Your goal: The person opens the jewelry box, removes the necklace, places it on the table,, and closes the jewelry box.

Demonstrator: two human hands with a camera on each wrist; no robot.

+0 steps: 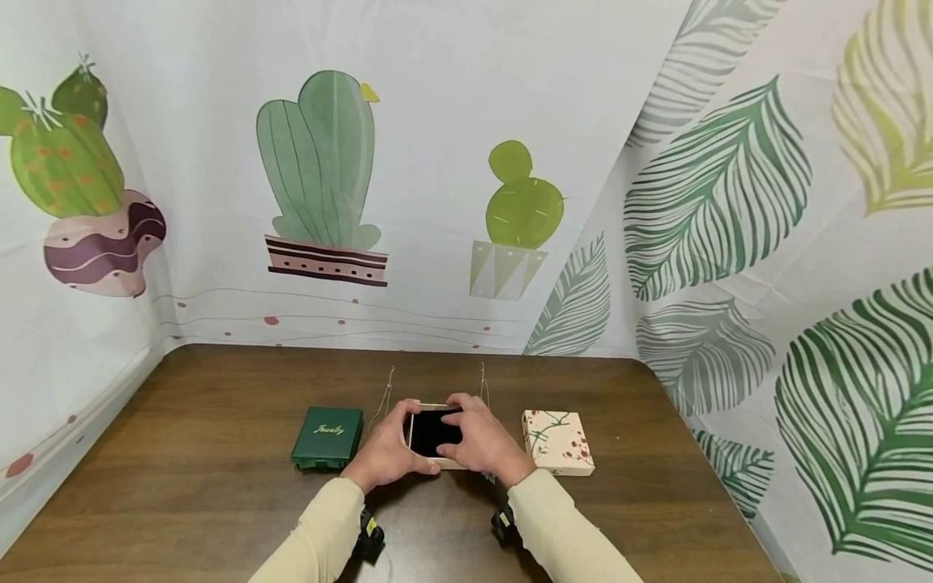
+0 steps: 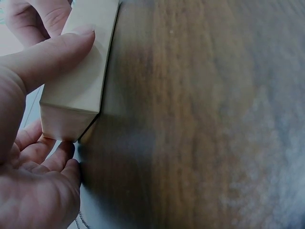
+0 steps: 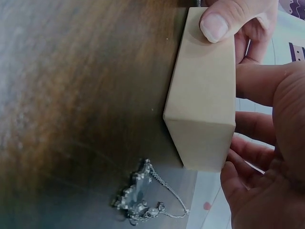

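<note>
A cream cardboard box (image 1: 449, 465) with a black interior sits open-topped on the table between both hands. My left hand (image 1: 385, 449) grips its left side, with the thumb pressed on the front wall and fingers at the far left corner. Over the right part is my right hand (image 1: 484, 437); its thumb and a finger reach in over the black interior (image 1: 426, 433), and other fingers bend over the far right rim. Their tips are hidden behind the wall in the right wrist view. A silver necklace (image 3: 138, 195) with a sparkling pendant lies beside the box's right side.
A green jewelry box (image 1: 328, 437) lies to the left, its lid lettered in gold. On the right is a cream square box piece (image 1: 558, 443) printed with red flowers and branches. Thin chain ends (image 1: 389, 389) extend behind the hands. A patterned cloth (image 1: 437, 202) hangs behind the wooden table (image 1: 204, 486).
</note>
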